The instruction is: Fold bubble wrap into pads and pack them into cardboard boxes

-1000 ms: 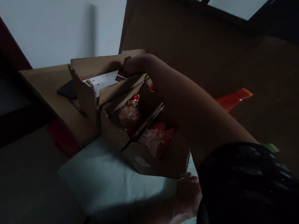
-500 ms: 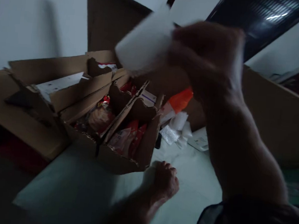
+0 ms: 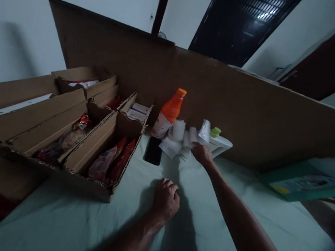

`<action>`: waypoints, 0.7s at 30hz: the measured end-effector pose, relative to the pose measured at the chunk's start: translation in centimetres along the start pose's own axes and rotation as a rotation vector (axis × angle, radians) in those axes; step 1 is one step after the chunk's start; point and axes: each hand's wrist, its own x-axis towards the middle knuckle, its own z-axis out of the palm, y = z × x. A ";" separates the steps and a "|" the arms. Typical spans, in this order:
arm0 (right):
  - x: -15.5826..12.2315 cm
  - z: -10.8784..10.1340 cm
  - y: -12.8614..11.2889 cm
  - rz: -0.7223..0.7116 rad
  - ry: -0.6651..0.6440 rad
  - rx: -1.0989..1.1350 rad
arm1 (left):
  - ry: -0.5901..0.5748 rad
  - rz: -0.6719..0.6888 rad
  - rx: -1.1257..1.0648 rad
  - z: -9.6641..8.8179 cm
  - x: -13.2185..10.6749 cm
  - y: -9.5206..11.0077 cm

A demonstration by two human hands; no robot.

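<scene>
My right hand (image 3: 202, 153) reaches forward to a loose heap of bubble wrap (image 3: 171, 146), its fingers closed at the edge of the heap. A whitish piece of bubble wrap (image 3: 204, 130) stands up right by the fingers and seems to be in their grip. The fingertips are small and partly hidden. Curled into a fist, my left hand (image 3: 166, 201) rests on the pale green sheet (image 3: 136, 223) with nothing visible in it. Between the heap and the carton lies a black phone (image 3: 153, 151).
At left, a divided cardboard box (image 3: 73, 180) holds red food packets (image 3: 121, 158) and white boxes. Behind the bubble wrap stand an orange-capped bottle (image 3: 168, 114) and a white container with a green cap (image 3: 215, 132). A cardboard panel (image 3: 244, 108) runs behind; a green pack (image 3: 311, 179) lies right.
My right hand has come down from its raised position with the white bubble wrap to the heap. The view has swung right. My left fist still rests on the sheet.
</scene>
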 end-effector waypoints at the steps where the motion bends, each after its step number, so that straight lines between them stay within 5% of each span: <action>1: 0.0 0.3 0.4 0.020 -0.015 -0.008 | -0.001 0.000 0.002 -0.1 0.0 0.1; 5: -0.5 -0.7 0.7 0.070 0.006 -0.040 | -0.009 -0.010 -0.012 -0.2 0.0 0.1; 10: -0.9 -3.0 -0.9 0.016 0.235 -0.064 | -0.018 0.000 -0.079 -0.3 0.0 0.1; 15: 0.9 -1.5 -2.5 -0.243 0.319 0.118 | -0.023 0.016 -0.105 -0.1 0.5 -0.4; 18: 1.9 -2.3 -4.5 -0.317 0.362 0.201 | -0.037 0.058 -0.091 0.3 0.8 -0.9; 21: 2.0 -6.0 -8.9 -0.424 0.445 0.269 | -0.047 0.093 -0.058 0.5 1.0 -1.1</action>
